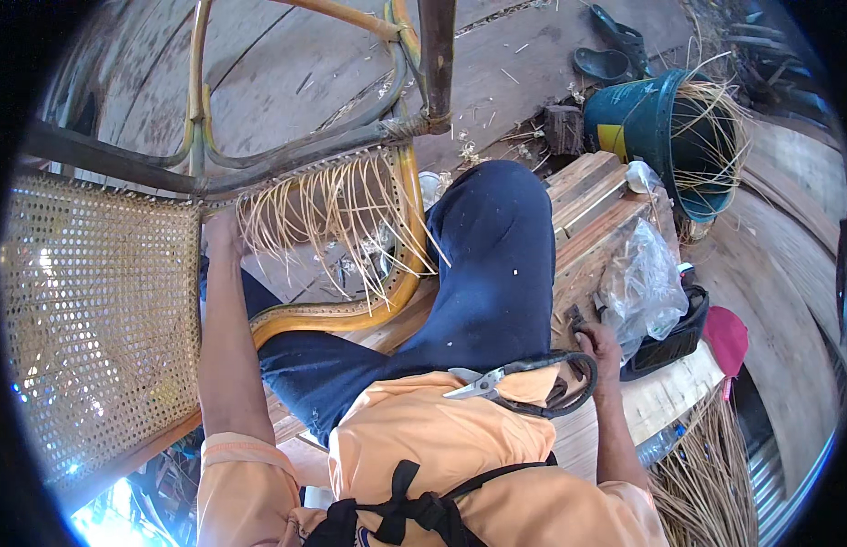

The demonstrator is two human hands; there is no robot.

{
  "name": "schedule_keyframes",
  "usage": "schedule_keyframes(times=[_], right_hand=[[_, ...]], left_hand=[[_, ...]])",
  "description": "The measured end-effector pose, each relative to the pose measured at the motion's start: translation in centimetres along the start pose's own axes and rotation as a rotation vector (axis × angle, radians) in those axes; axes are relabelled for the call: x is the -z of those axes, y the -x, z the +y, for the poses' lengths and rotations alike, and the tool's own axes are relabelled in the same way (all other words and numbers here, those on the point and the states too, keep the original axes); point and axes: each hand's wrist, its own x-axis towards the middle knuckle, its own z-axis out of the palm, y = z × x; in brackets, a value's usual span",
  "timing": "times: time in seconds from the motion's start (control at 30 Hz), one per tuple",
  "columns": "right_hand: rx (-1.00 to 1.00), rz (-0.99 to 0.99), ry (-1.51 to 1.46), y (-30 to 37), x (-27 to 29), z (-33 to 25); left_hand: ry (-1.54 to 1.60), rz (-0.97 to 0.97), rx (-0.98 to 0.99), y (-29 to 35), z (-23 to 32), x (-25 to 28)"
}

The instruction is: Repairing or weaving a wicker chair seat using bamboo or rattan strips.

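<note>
My left arm reaches along the rattan chair frame [400,292], between the woven cane panel [104,310] and a fringe of loose cane strands [323,205]. My left hand [225,233] is at the frame's upper bar; its fingers are hidden behind the frame and strands. On the wooden bench, my right hand [602,348] is curled at a small dark object [576,319], too unclear to name. A pair of scissors [523,387] with dark wrapped handles lies across my lap, blades to the left. One handle loop overlaps the right hand's edge.
A clear plastic bag [646,287] and a black open container [669,337] sit beside my right hand, near a red cap-like item [726,339]. Beyond, a green bucket [637,118] lies tipped with cane strands. A strand bundle [706,474] lies lower right; dark sandals [610,50] are far off.
</note>
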Motion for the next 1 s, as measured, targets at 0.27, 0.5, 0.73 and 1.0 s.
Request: schedule_keyframes(times=[0.27, 0.5, 0.73, 1.0], right_hand=[[0.030, 0.157, 0.204, -0.4, -1.8, -2.4], [-0.013, 0.163, 0.517, 1.3, -2.7, -2.3], [-0.084, -0.026, 0.502, -0.1, -5.9, -0.7], [0.026, 0.033, 0.298, 8.1, -0.1, 1.6]], left_hand=[[0.648, 0.025, 0.319, 1.4, 3.7, -2.5], [0.733, -0.061, 0.452, 6.1, 9.5, -5.1], [0.249, -0.045, 0.248, -1.4, -3.0, 1.0], [0.383, -0.173, -0.179, 8.5, 9.6, -7.7]])
